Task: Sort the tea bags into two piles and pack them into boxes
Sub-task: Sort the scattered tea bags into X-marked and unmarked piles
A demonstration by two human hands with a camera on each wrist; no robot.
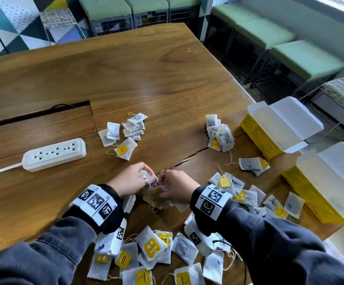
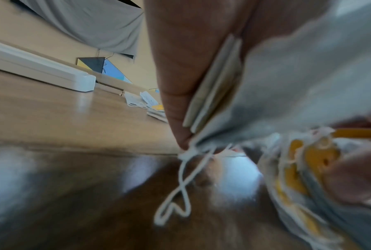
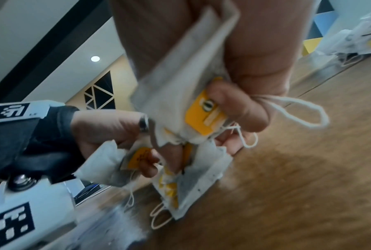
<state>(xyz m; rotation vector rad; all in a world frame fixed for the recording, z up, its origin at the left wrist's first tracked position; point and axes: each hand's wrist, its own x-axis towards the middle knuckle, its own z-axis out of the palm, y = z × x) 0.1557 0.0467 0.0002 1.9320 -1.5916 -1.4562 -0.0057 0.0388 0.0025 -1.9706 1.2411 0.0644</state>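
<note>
Both hands closed on tea bags, meeting over the table [image 1: 125, 64]. Left hand [image 1: 131, 181] pinching a few bags; right hand [image 1: 176, 189] clutching a tangled clump [image 1: 156, 197], strings trailing. Left pile [image 1: 125, 132] ahead and just left of the grip, right pile [image 1: 218, 133] ahead-right, nearer the right hand. Two open boxes [image 1: 270, 130] far right. Unsorted bags [image 1: 156, 247] scattered beneath the wrists.

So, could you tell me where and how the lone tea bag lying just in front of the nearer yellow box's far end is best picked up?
Pinch the tea bag by its white paper pouch, coming from above. It lies flat on the table, apart from the others, so its edges are free. The yellow tag at its right end is small, and the loose string would likely let it swing.
</note>
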